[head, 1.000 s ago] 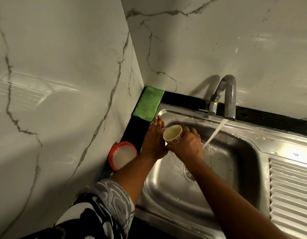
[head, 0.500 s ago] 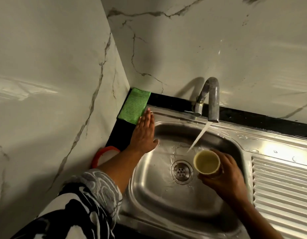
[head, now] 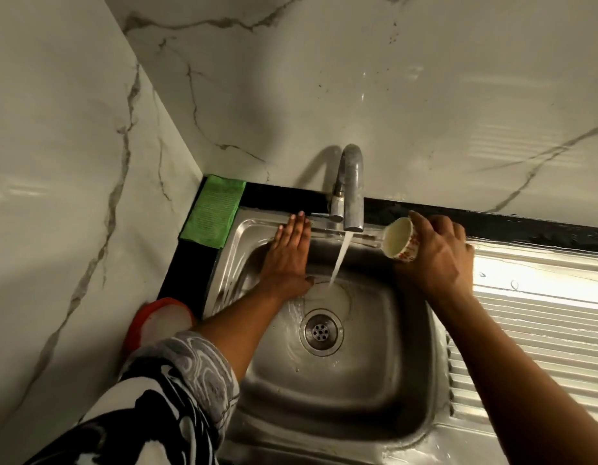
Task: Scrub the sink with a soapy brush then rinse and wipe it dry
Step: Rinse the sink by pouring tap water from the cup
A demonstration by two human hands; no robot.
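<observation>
steel sink [head: 421, 391] in the corner with the tap [head: 351, 189] running into the basin, left hand [head: 287, 256] flat on its back-left rim, fingers straight, right hand [head: 438, 260] gripping a small cup [head: 400, 242] tipped sideways beside the tap

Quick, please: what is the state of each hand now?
Left hand: open, flat on the sink wall.
Right hand: holding a cup.

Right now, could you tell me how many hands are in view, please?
2. The left hand lies flat against the back-left corner of the sink, left of the tap; the right hand holds a tilted cup right of the tap.
</observation>
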